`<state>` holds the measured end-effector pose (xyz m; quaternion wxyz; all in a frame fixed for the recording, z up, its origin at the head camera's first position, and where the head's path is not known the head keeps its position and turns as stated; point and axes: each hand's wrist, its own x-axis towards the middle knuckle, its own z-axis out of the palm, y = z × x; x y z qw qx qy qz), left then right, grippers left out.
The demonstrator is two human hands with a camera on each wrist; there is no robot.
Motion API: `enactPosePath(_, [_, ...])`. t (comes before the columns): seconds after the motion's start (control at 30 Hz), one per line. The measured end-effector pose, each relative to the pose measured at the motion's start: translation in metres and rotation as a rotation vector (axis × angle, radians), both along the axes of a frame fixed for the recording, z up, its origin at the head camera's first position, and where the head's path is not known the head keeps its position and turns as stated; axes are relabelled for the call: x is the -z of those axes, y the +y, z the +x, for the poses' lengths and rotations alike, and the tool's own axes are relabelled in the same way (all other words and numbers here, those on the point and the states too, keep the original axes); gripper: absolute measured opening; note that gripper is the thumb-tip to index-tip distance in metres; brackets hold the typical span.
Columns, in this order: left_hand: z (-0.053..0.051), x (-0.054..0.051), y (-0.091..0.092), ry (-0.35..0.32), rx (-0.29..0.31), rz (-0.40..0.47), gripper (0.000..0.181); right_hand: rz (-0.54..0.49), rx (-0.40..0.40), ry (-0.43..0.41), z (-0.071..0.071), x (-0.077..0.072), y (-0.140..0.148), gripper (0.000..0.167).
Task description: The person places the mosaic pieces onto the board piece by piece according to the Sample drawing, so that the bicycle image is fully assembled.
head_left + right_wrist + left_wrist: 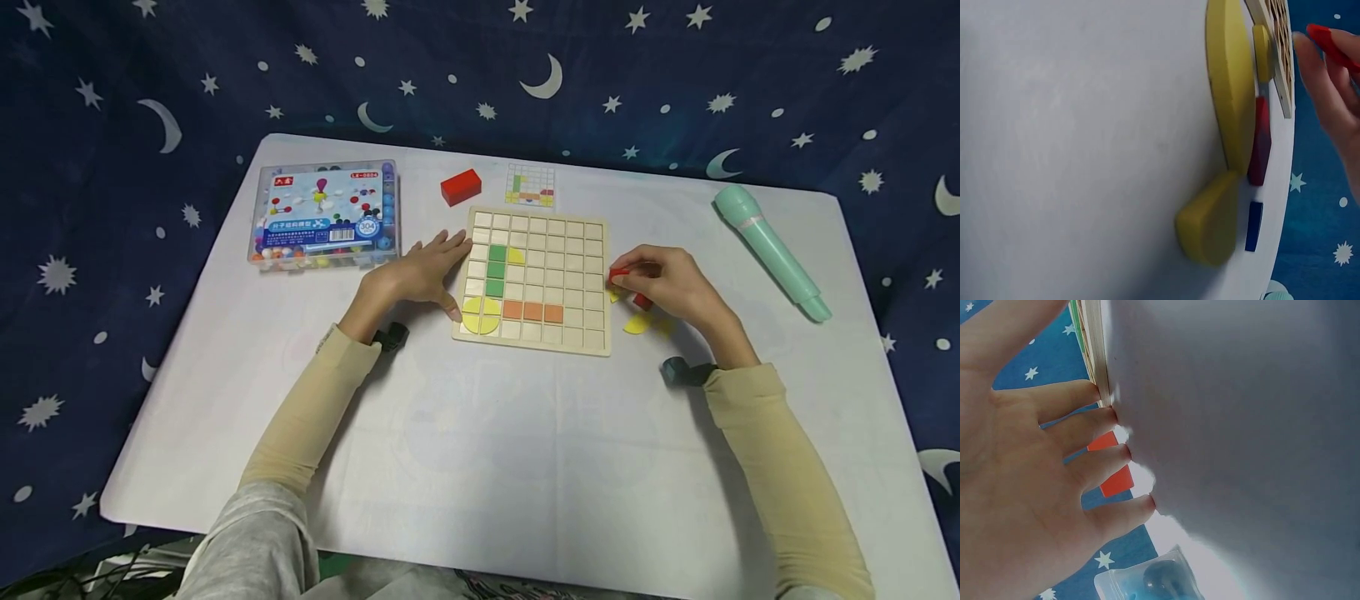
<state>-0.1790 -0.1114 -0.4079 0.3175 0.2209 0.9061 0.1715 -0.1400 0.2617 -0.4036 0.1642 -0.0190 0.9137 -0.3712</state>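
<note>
A wooden grid board lies mid-table, holding green squares, orange squares, a yellow circle of quarter pieces and one yellow quarter. The left hand, fingers spread, touches the board's left edge; in the left wrist view its fingertips rest by that edge. The right hand pinches a red piece just off the board's right edge. In the right wrist view the red piece is between thumb and finger. Yellow pieces, a dark red piece and a blue piece lie nearby.
A clear case of colored beads stands at the back left. A red block and a small pattern card lie behind the board. Toward the right edge lies a mint-green cylinder. A starry dark blue cloth hangs behind.
</note>
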Motion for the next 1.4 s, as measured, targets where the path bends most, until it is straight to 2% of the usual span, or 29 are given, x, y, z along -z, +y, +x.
enactPosePath(0.17, [0.000, 0.000, 0.001, -0.003, -0.001, -0.003, 0.126, -0.037, 0.035, -0.032, 0.000, -0.001, -0.005, 0.028])
enactPosePath(0.3, [0.000, -0.001, 0.001, -0.009, -0.012, -0.006, 0.126, -0.053, 0.035, -0.028, 0.000, -0.001, -0.009, 0.029])
enactPosePath(0.43, [0.000, -0.002, 0.001, -0.008, -0.012, -0.009, 0.126, -0.053, 0.008, -0.025, 0.000, 0.000, -0.012, 0.030])
enactPosePath(0.67, [0.000, -0.001, 0.000, -0.005, -0.007, -0.004, 0.126, -0.070, -0.090, -0.004, 0.001, 0.000, -0.017, 0.032])
enactPosePath(0.9, [0.001, -0.001, 0.001, -0.005, -0.005, -0.001, 0.126, -0.130, -0.083, 0.003, 0.002, 0.002, -0.023, 0.038])
enactPosePath(1.13, [0.000, -0.001, 0.001, -0.003, -0.006, -0.006, 0.126, -0.050, -0.100, 0.019, 0.002, 0.002, -0.027, 0.025])
enactPosePath(1.4, [0.000, -0.001, 0.001, -0.007, -0.007, -0.010, 0.126, 0.018, -0.188, 0.011, 0.001, 0.006, -0.031, 0.025])
